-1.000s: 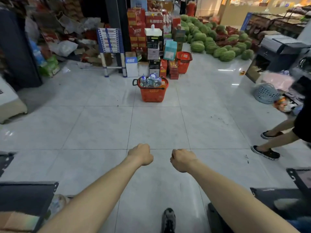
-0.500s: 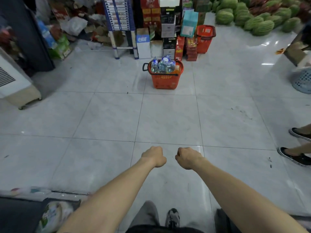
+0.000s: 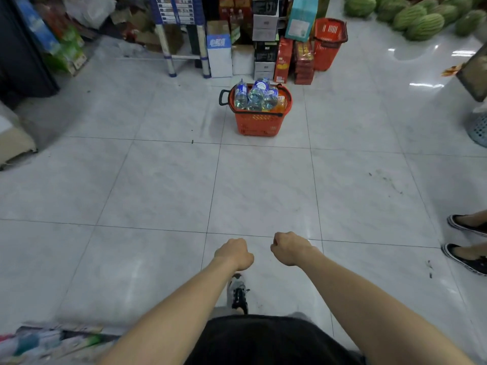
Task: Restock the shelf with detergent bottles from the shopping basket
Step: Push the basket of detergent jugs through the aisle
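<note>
Left hand [image 3: 234, 254] and right hand [image 3: 291, 248] side by side, apart, above the floor [image 3: 263, 185]. Shopping basket [image 3: 259, 125] on the floor well ahead of the fingers [image 3: 274, 245], bottles [image 3: 254, 94] piled in it. Stacked boxes [image 3: 264, 48] behind the basket; ladder [image 3: 181, 35] left of them, second basket [image 3: 328, 40] right of them. Watermelons [image 3: 421, 19] far ahead-right of fingers. Another person's feet [image 3: 463, 259] well right of fingers. Own shoe [image 3: 238, 293] just behind left fingers.
</note>
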